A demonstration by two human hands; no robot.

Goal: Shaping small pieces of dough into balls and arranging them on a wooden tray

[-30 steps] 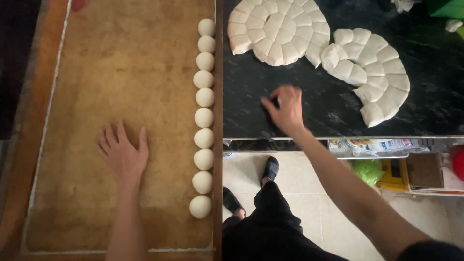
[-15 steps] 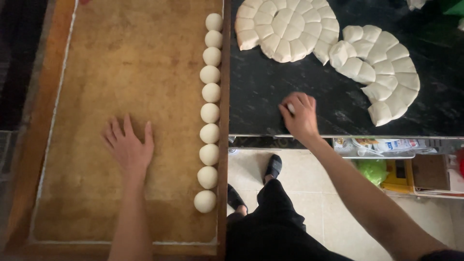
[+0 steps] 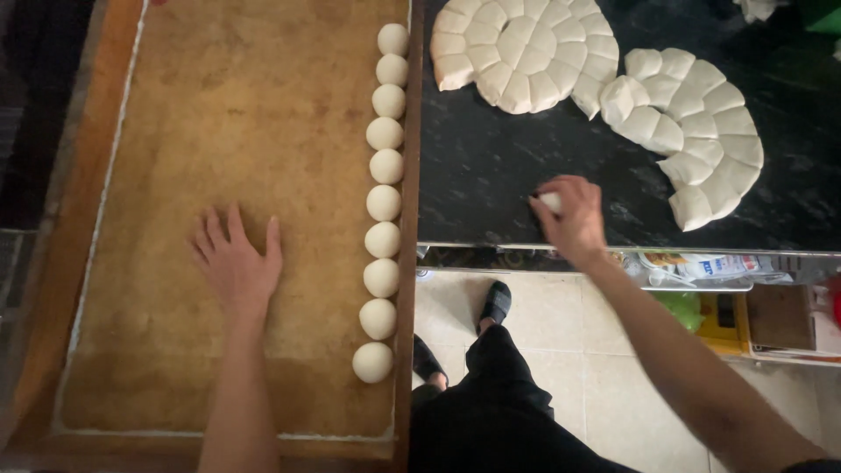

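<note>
While right hand [image 3: 574, 219] cups dough piece [image 3: 550, 201], cut dough spirals [image 3: 683, 131] near.

Wooden tray [image 3: 175, 105] carries 10 dough balls [image 3: 383, 203]; black counter [image 3: 491, 175] carries cut dough [image 3: 604, 83].

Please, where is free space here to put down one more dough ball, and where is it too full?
Most of the brown floured wooden tray is bare: everything between its left rim and the column of round white dough balls, apart from the flat left hand. The black stone counter is bare beside the right hand, which grips a dough piece. The cut dough spirals crowd its far side.
</note>
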